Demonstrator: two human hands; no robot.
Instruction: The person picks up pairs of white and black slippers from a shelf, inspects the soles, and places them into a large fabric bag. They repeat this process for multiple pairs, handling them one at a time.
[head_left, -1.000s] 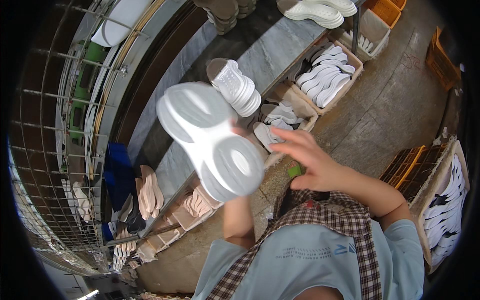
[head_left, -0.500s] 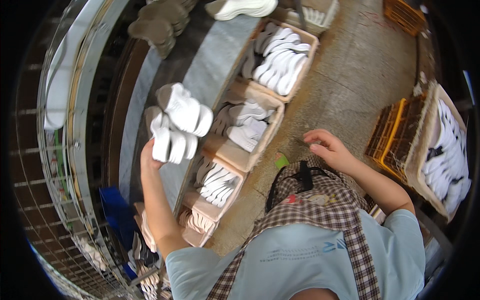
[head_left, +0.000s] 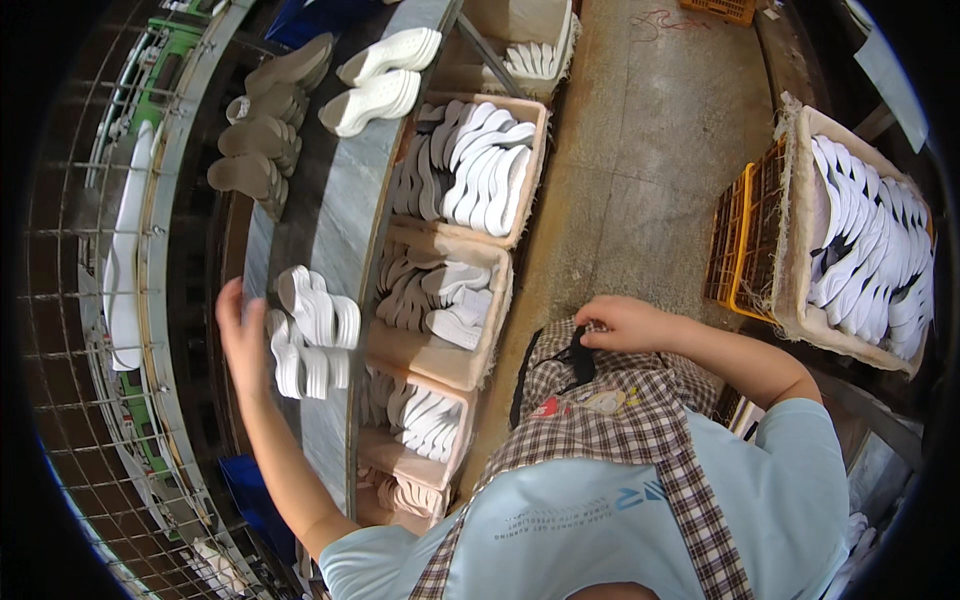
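In the head view, the left hand [head_left: 243, 335] reaches out over the grey counter [head_left: 335, 215], fingers spread wide and holding nothing. Just beside it, toward the counter's near edge, lies a pile of white soles [head_left: 312, 330], ribbed faces up, stacked loosely in two short rows; the fingertips are close to the nearest sole, but I cannot tell whether they touch it. Farther along the same counter, toward its far end, two thicker white soles [head_left: 382, 68] lie side by side at the near edge, and a cluster of tan soles [head_left: 262, 120] sits on the dark belt beyond the counter's far edge.

The right hand [head_left: 622, 322] rests against the person's front, at the top of a plaid apron [head_left: 610, 410], fingers curled narrow around a small dark piece whose kind is too small to tell.

Below the counter's near edge stand a row of open cardboard boxes. The far box [head_left: 530, 150] holds white soles on edge; the middle box [head_left: 480, 350] holds pale and beige soles in a heap; the near box [head_left: 455, 440] holds more white ones. Across the concrete floor [head_left: 640, 150], well apart from the counter, an orange crate [head_left: 735, 250] stands beside a lined bin [head_left: 800, 300] packed with white soles.
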